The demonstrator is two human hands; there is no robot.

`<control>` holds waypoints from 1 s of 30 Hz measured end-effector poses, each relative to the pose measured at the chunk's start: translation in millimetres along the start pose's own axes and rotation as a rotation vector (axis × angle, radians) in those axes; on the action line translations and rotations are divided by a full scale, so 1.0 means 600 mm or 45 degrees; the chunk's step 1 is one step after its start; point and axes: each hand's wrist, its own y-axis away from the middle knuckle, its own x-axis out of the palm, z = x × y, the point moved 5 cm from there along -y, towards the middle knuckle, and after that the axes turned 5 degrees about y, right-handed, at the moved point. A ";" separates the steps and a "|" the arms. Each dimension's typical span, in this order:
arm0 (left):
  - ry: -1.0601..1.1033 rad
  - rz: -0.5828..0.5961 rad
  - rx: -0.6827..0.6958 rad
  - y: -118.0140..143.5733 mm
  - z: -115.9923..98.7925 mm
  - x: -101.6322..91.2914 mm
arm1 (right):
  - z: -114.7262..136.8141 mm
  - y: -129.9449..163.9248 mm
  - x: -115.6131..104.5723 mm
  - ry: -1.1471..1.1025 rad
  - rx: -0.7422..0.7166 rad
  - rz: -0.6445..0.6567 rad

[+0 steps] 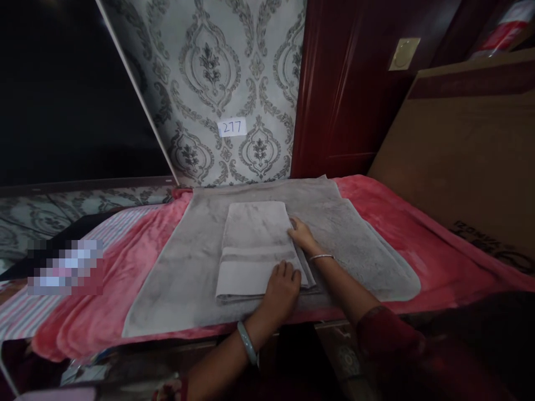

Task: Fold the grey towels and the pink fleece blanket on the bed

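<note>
Head view: both hands, left hand [282, 287] and right hand [301, 234], press flat on the folded towel [254, 245]; folding looks nearly done.

Dim indoor picture, soft light from above.
Corners are dark, edges bend outward, near sleeves look blurred.

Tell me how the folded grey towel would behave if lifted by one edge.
The folded grey towel looks soft and plush, so it would probably droop and unfold rather than stay flat. Both the left hand and right hand lie flat on it. It seems unlikely to slide on the larger towel beneath.
</note>
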 end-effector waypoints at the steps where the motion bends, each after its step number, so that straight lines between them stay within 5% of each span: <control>1: -0.014 -0.006 0.005 0.003 0.000 0.001 | 0.006 -0.012 0.000 0.025 0.000 -0.003; 6: -0.084 -0.016 0.049 0.015 -0.004 0.010 | 0.042 -0.057 0.003 0.134 -0.040 -0.033; 12: -0.005 0.058 0.059 0.031 -0.008 0.018 | 0.030 -0.044 0.022 0.279 -0.041 -0.057; 17: 0.496 0.124 0.053 0.018 0.073 -0.084 | 0.065 -0.058 0.008 0.383 -0.092 -0.102; 21: 0.246 -0.040 -0.286 0.001 0.187 -0.159 | 0.148 -0.067 0.011 0.484 -0.352 -0.149; 24: 0.071 0.132 -0.425 0.013 0.218 -0.132 | 0.162 -0.068 0.044 0.581 -0.412 -0.050; 30: 0.014 0.262 -0.432 0.054 0.209 -0.059 | 0.088 -0.096 0.075 0.692 -0.306 0.158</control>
